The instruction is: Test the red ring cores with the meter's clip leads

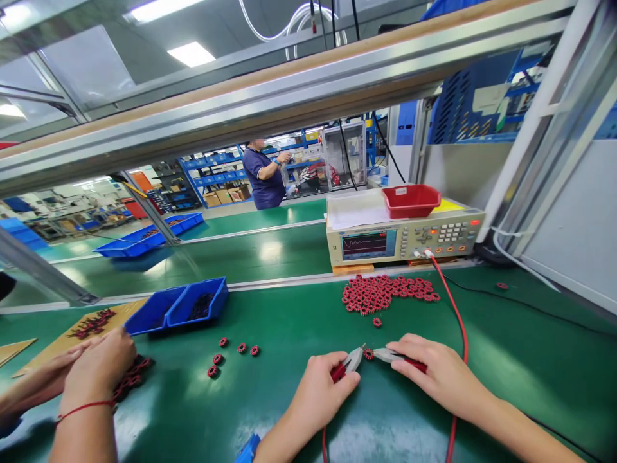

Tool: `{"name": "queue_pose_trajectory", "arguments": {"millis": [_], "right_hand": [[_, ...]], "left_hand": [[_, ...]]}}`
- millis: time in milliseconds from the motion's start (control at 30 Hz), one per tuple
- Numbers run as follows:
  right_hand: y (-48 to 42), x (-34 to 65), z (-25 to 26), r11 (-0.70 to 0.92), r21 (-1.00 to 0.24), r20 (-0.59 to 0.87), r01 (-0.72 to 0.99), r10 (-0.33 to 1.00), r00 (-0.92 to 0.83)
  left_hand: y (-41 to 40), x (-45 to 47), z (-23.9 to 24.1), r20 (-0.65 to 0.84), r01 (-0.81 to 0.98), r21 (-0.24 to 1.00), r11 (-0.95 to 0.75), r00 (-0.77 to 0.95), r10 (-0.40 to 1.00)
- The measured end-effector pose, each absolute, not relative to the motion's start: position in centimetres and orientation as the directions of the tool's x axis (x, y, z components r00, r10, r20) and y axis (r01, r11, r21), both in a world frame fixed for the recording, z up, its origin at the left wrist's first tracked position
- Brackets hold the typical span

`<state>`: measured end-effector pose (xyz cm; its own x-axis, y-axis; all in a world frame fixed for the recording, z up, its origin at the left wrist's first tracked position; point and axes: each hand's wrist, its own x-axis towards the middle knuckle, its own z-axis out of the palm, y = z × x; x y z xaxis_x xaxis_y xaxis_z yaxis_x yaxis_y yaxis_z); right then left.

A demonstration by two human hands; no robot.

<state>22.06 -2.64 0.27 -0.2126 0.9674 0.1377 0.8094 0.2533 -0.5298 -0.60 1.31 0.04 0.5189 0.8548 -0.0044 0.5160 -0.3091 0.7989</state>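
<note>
My left hand [324,392] grips a test clip [353,361] with a red handle and grey jaws. A second clip of the same kind [388,355] is held in my right hand [436,373]. Between the tips of the two clips lies one small red-and-black toothed ring, like a wound motor stator [369,354]. Whether the jaws are closed on its wires is too small to tell. Just beyond it sits a single ring [377,322], in front of a pile of such rings [369,294]. Red leads run from the clips.
A bench tester [407,238] with a lit screen stands behind the pile, a red tray [412,202] on top. Several loose rings [241,348] lie to the left. A co-worker's hands [99,366] work near blue bins [197,302]. Another person [264,173] stands beyond the bench.
</note>
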Motion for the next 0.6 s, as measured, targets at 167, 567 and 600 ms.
{"name": "queue_pose_trajectory", "arguments": {"millis": [167, 567, 600], "right_hand": [[-2.9, 22.0, 0.7, 0.26, -0.517, 0.148, 0.815, 0.966, -0.214], [-2.3, 22.9, -1.5, 0.273, -0.553, 0.178, 0.787, 0.962, -0.209], [-2.2, 23.2, -2.1, 0.287, -0.551, 0.192, 0.784, 0.957, -0.215]], "left_hand": [[1.3, -0.6, 0.1, -0.009, 0.516, 0.798, -0.31, 0.525, 0.851], [1.0, -0.6, 0.2, 0.004, 0.527, 0.8, -0.286, 0.473, 0.881], [0.9, -0.6, 0.1, 0.008, 0.525, 0.802, -0.284, 0.467, 0.884]]}}
